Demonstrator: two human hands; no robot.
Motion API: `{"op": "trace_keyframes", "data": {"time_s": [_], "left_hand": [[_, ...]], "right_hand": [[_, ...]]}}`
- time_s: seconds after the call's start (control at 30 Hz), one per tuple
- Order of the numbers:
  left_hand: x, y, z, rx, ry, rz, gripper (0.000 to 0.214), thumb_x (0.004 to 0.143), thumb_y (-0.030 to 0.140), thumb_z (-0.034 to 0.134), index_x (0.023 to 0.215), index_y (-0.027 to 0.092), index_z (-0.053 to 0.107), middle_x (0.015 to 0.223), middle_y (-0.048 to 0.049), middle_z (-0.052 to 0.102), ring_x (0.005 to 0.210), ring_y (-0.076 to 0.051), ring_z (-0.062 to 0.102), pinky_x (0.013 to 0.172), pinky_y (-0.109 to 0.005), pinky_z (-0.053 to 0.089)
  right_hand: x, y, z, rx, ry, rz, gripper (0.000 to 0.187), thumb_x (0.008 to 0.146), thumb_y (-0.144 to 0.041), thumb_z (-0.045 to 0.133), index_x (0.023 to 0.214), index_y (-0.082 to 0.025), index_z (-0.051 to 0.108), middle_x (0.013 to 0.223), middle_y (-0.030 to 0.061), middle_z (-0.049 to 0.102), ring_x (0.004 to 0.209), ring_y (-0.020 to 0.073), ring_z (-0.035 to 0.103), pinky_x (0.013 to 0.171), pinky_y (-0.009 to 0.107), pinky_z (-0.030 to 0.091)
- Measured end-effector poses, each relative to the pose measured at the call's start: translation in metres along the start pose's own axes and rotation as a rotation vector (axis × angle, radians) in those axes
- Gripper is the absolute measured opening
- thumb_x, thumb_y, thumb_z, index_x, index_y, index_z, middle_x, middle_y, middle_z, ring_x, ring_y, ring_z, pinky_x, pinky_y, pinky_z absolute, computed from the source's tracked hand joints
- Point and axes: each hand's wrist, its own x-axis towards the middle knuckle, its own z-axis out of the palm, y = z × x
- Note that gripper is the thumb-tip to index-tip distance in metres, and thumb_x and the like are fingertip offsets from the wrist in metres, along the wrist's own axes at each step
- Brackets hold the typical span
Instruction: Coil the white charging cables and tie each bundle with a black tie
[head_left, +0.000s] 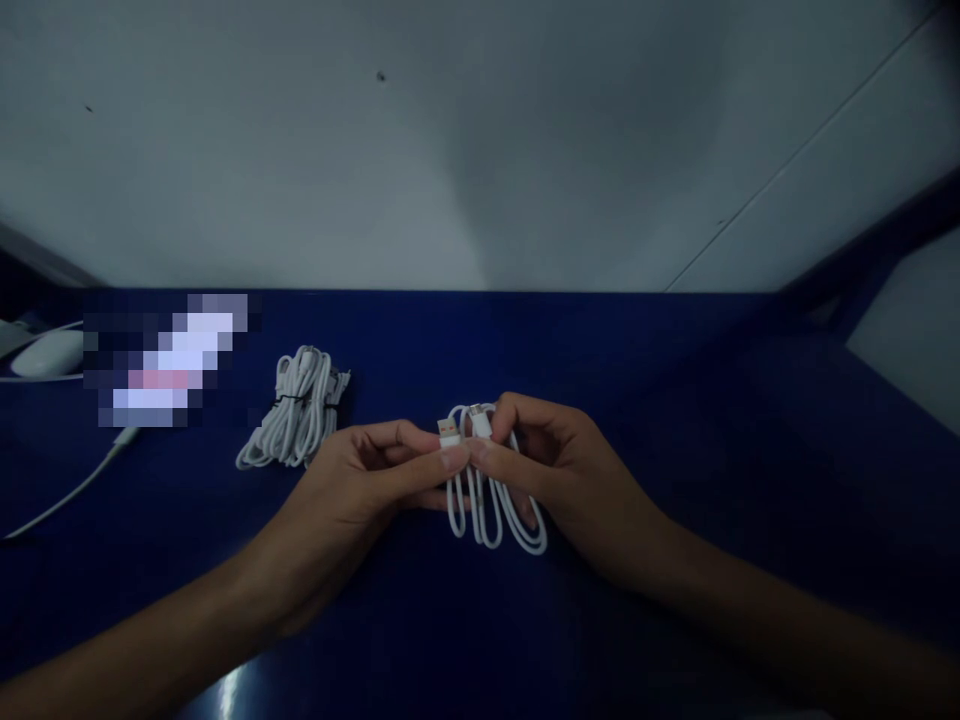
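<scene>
Cable [478, 520] sits between my hands, right of the bundle [296, 425] and a little nearer to me, above the blue table [637, 370]; whether its loops touch the surface I cannot tell. My left hand [367, 475] pinches it by the USB plug [448, 432], thumb over fingers, and my right hand [570, 465] grips the loops by the other plug [481, 424], the two thumb tips close together. As I judge it, the folding is mostly done: the length hangs in several long loops, and both plugs point up side by side at the top. I see no tie around these loops, so fastening seems left to do, though my fingers hide the middle. The bundle, just beyond my left hand, has a dark tie [291, 399] around it and looks finished; how many cables it holds I cannot count. Left of it, a lead [75, 495] runs to something blurred.
</scene>
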Motion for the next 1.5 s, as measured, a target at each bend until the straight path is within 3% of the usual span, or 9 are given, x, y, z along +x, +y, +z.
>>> {"op": "trace_keyframes", "data": {"time_s": [0.37, 1.5], "left_hand": [[-0.0013, -0.0005, -0.0018, 0.025, -0.03, 0.002, 0.015, 0.103, 0.021, 0.079, 0.091, 0.021, 0.087, 0.094, -0.0033, 0.083, 0.091, -0.015, 0.077, 0.09, -0.024, 0.063], [-0.0019, 0.0014, 0.0005, 0.04, -0.004, 0.003, 0.01, 0.099, 0.022, 0.082, 0.09, 0.021, 0.087, 0.092, -0.0051, 0.082, 0.09, -0.017, 0.075, 0.089, -0.026, 0.059]], "right_hand": [[0.0006, -0.0011, 0.0003, -0.009, -0.016, 0.002, 0.029, 0.099, -0.032, 0.085, 0.082, -0.02, 0.065, 0.071, -0.0035, 0.067, 0.055, 0.0084, 0.054, 0.05, 0.02, 0.044], [0.0008, -0.0051, -0.0001, -0.054, -0.021, -0.033, 0.027, 0.098, -0.033, 0.085, 0.082, -0.021, 0.066, 0.074, -0.0028, 0.068, 0.057, 0.0098, 0.056, 0.054, 0.023, 0.047]]}}
